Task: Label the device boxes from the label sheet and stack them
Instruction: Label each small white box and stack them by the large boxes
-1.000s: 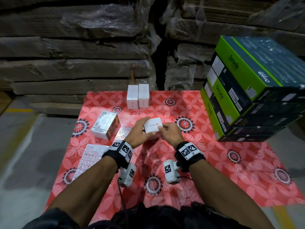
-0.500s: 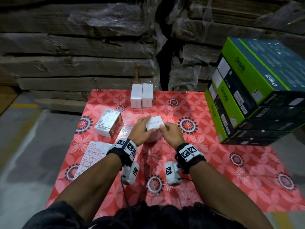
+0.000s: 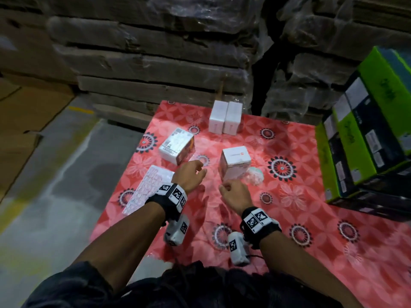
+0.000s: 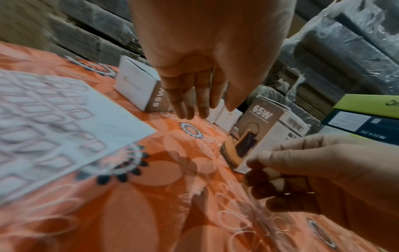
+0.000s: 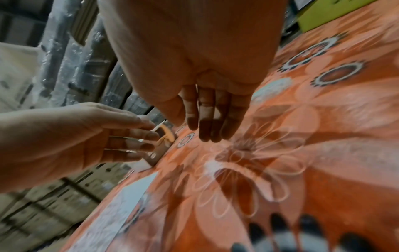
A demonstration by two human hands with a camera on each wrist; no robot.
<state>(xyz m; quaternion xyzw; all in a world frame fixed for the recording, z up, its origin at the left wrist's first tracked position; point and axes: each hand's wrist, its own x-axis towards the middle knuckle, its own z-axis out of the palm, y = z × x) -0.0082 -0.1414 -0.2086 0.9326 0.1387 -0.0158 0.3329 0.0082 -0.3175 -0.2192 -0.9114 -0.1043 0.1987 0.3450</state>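
Note:
A white device box (image 3: pixel 235 166) with a 65W side (image 4: pixel 265 127) stands alone on the red flowered cloth (image 3: pixel 289 218). My right hand (image 3: pixel 224 187) hovers just in front of the box's near corner, its fingers (image 4: pixel 270 175) loosely curled with nothing visible in them. My left hand (image 3: pixel 201 171) hangs relaxed and empty (image 4: pixel 194 109) to the left of that box, between it and a second box (image 3: pixel 178 145) lying tilted. The label sheet (image 3: pixel 149 190) lies flat at the left (image 4: pixel 54 119). Two white boxes (image 3: pixel 224 117) stand side by side at the back.
A tall stack of green and dark cartons (image 3: pixel 367 141) fills the right edge of the cloth. A crumpled bit of clear plastic (image 3: pixel 254 175) lies right of the middle box. Wrapped cardboard pallets (image 3: pixel 155 63) wall off the back. Grey floor (image 3: pixel 55 196) lies left.
Both hands have let go of the white box they held together and drawn back toward me. The box now stands on the cloth; my left hand has shifted left.

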